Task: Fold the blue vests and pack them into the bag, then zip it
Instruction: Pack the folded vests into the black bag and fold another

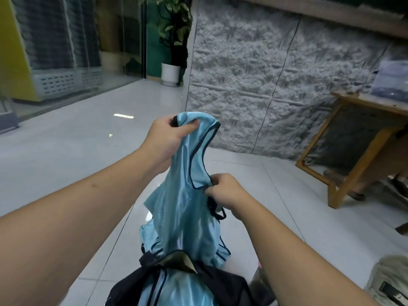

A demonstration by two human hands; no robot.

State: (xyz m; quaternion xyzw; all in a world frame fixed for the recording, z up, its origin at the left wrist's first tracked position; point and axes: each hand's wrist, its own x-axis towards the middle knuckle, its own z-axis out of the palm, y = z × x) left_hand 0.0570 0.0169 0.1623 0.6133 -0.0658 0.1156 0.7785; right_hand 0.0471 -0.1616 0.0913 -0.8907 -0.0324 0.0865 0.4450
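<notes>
Both bare forearms outstretched; left hand [167, 140] raised, fingers curled, thumb pinching — right hand [225, 191] lower, fingers curled in a grip.

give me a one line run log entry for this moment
left hand grips vest top | right hand pinches dark trim | blue vest held up, unfolded | bag open below, blue fabric inside | unzipped

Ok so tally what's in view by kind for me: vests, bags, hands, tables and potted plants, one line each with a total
Blue vests: 2, one held up, one in the bag
Dark bag: 1
Hands: 2, left hand and right hand, each with a grip on the raised vest
Wooden table: 1
Potted plant: 1
Total: 7
</notes>
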